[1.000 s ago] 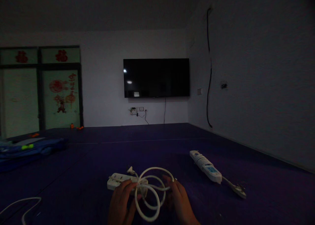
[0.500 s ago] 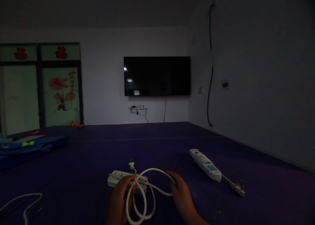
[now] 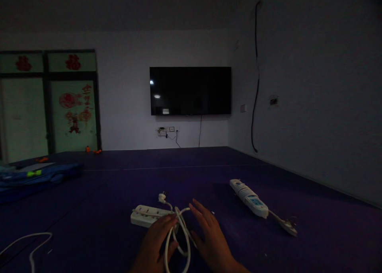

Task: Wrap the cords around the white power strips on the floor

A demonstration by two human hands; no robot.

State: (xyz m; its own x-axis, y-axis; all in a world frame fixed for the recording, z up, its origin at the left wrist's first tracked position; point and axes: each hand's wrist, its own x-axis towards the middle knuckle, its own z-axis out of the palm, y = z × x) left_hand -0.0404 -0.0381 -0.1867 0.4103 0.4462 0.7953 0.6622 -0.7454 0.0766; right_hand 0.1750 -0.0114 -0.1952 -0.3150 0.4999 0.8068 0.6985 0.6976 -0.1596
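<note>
A white power strip (image 3: 147, 216) lies on the dark purple floor mat (image 3: 191, 173) in front of me, its white cord (image 3: 179, 235) gathered into narrow loops and its plug (image 3: 162, 197) sticking up behind. My left hand (image 3: 156, 243) is closed around the looped cord close to the strip. My right hand (image 3: 209, 237) rests beside the loops with its fingers stretched out, pressing them from the right.
A second white power strip (image 3: 249, 198) with its cord wound round it lies to the right, its plug (image 3: 288, 225) trailing. A loose white cable (image 3: 28, 243) lies at the lower left. Blue bedding (image 3: 36, 177) sits at the far left. A wall television (image 3: 190, 90) hangs ahead.
The wide cord loops have been drawn together into a narrow bundle. My right hand moved left toward my left hand, and its fingers went from grasping the cord to stretched out.
</note>
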